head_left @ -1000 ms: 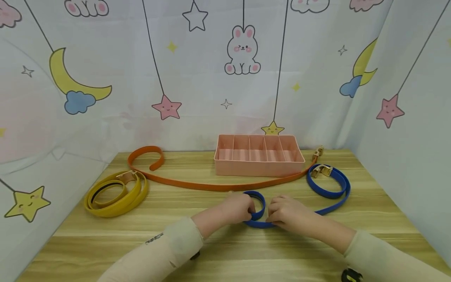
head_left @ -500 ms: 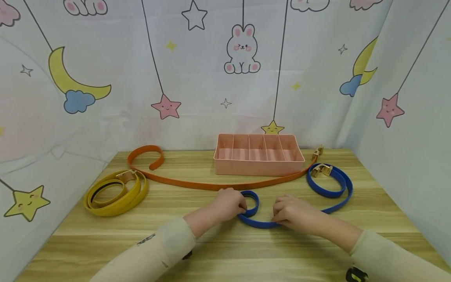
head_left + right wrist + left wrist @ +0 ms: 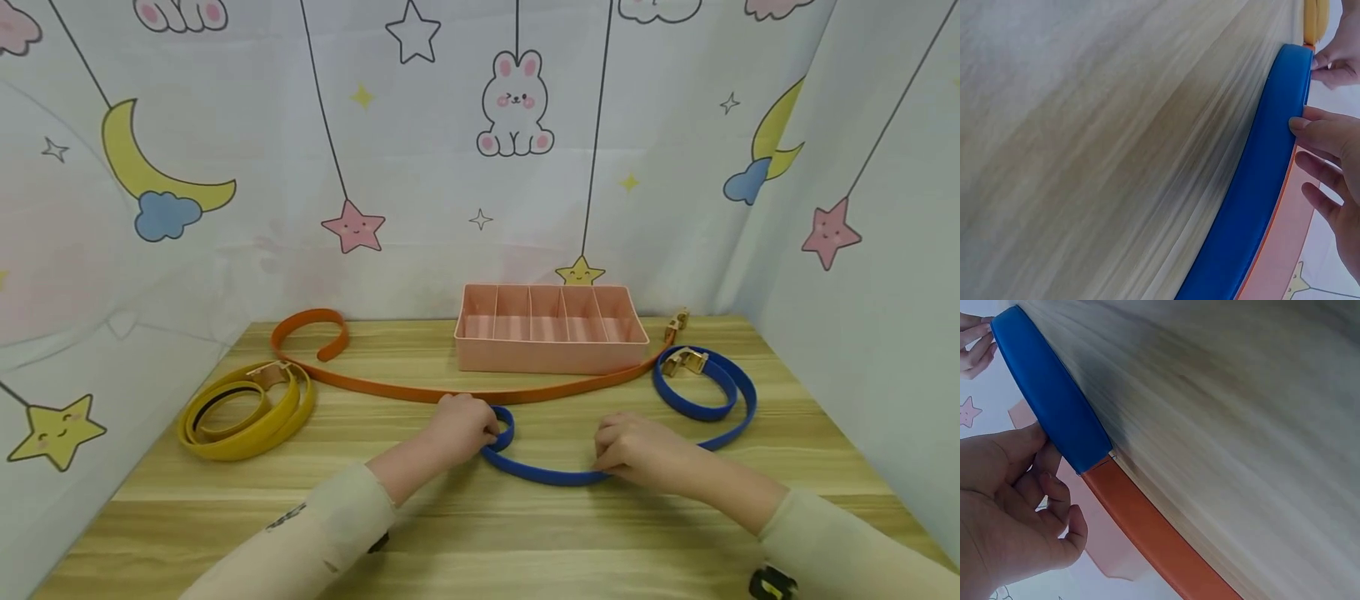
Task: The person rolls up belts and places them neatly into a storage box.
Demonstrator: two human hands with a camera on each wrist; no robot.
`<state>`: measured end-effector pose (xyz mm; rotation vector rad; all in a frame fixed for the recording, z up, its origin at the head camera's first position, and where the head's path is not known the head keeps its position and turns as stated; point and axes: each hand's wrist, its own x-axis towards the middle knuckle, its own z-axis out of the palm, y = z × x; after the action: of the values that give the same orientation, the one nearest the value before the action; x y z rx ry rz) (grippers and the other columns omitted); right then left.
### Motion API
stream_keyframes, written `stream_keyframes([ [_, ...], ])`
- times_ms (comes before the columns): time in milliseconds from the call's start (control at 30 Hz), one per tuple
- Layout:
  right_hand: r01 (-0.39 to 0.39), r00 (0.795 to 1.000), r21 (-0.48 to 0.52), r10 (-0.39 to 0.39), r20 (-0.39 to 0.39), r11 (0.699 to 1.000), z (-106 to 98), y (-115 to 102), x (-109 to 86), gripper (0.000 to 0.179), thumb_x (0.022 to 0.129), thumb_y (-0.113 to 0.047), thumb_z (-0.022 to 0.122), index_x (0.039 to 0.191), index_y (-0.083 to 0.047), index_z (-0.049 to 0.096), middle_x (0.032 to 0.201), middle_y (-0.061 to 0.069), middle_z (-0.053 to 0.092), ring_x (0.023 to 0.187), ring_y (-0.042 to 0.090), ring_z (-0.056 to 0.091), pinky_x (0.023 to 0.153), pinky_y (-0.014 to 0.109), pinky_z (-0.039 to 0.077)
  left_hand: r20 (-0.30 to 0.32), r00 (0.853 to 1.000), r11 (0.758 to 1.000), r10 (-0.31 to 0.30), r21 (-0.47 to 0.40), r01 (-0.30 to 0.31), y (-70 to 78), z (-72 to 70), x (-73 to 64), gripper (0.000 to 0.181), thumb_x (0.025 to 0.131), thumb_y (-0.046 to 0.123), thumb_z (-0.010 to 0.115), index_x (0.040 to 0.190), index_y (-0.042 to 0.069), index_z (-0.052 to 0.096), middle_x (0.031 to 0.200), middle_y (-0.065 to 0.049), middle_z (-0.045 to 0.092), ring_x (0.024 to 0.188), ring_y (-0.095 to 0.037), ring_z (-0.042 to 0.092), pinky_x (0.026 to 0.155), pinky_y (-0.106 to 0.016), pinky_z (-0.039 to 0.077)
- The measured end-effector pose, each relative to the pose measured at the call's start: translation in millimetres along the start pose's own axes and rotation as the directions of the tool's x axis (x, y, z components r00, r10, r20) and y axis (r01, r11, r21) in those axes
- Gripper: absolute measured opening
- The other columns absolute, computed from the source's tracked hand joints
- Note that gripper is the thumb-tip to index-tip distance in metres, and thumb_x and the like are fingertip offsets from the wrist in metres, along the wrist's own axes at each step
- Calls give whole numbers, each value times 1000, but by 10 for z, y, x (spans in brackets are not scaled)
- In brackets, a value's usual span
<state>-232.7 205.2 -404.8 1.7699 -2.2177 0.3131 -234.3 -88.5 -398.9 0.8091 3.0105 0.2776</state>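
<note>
Pinches a long, flat, blue leather-look belt (image 3: pixel 547 477) with both hands on a wood-grained table (image 3: pixel 525 542): with thumb and fingertip of the left hand (image 3: pixel 461 433) beside a small loop (image 3: pixel 510 427), and farther along the strip with the right hand (image 3: pixel 637 450), thumb against the broad face. Holds the belt standing on edge, long axis running crosswise from hand to hand in a shallow bow toward the body. Curls into the small loop just right of the left hand; past the right hand, sweeps outward and back into a larger coil (image 3: pixel 697 412), pointing to a gold-coloured metal buckle (image 3: pixel 686 361) beyond that hand.

Shows also an orange leather-look belt (image 3: pixel 405 392) just beyond the left hand, a pink box with five compartments (image 3: pixel 543 358) beyond the gap between hands, and a coiled yellow belt (image 3: pixel 232 450) well left of the left hand.

Compared with half a second ago, has drawn left hand and small loop farther left, right hand slightly right — leaving more blue strip between.
</note>
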Motion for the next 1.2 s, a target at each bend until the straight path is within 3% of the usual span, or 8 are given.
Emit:
stream_keyframes([
  [233, 4, 1000, -13, -5, -5, 1000, -20, 48, -69, 20, 68, -2, 86, 78, -18, 79, 78, -12, 61, 78, 10, 56, 70, 28, 49, -33, 997, 997, -77, 29, 78, -72, -40, -46, 6, 86, 16, 75, 89, 17, 80, 91, 3, 73, 88, -24, 60, 78, -44, 43],
  [467, -14, 1000, -2, 14, 3, 1000, -51, 59, -136, 18, 68, -3, 85, 74, -18, 77, 76, -13, 58, 77, 8, 55, 69, 24, 49, -27, 984, 980, -176, 87, 177, -138, -39, -27, 8, 89, 17, 72, 93, 17, 78, 94, 3, 71, 90, -23, 57, 80, -43, 43],
  [700, -41, 999, 13, 41, 24, 999, -99, 70, -224, 18, 68, -3, 86, 75, -18, 78, 77, -14, 59, 77, 7, 54, 69, 21, 49, -39, 981, 976, -191, 94, 194, -168, -25, -18, 10, 89, 15, 70, 94, 18, 78, 95, 3, 71, 89, -23, 59, 80, -43, 44],
  [900, -71, 997, -10, 71, 33, 997, -126, 145, -254, 20, 66, -2, 86, 76, -18, 79, 78, -14, 61, 78, 7, 57, 68, 21, 49, 23, 986, 985, -165, -44, 166, -171, -55, -12, 11, 91, 6, 66, 96, 9, 76, 98, -3, 71, 92, -20, 64, 82, -37, 52],
  [1067, -103, 993, -46, 105, 46, 994, -147, 211, -251, 20, 66, -3, 86, 76, -18, 79, 77, -14, 62, 78, 8, 58, 68, 25, 50, 118, 985, 973, -129, -179, 149, -172, -69, -19, 15, 94, 0, 60, 101, 5, 73, 102, -7, 69, 88, -18, 65, 80, -35, 53],
  [1200, -147, 987, -47, 150, 64, 988, -157, 263, -248, 20, 67, -1, 86, 77, -18, 79, 78, -13, 64, 77, 10, 59, 67, 26, 51, 140, 986, 964, -89, -237, 120, -207, -48, -28, 17, 92, -4, 61, 103, 4, 71, 100, -8, 68, 78, -13, 63, 77, -33, 54],
])
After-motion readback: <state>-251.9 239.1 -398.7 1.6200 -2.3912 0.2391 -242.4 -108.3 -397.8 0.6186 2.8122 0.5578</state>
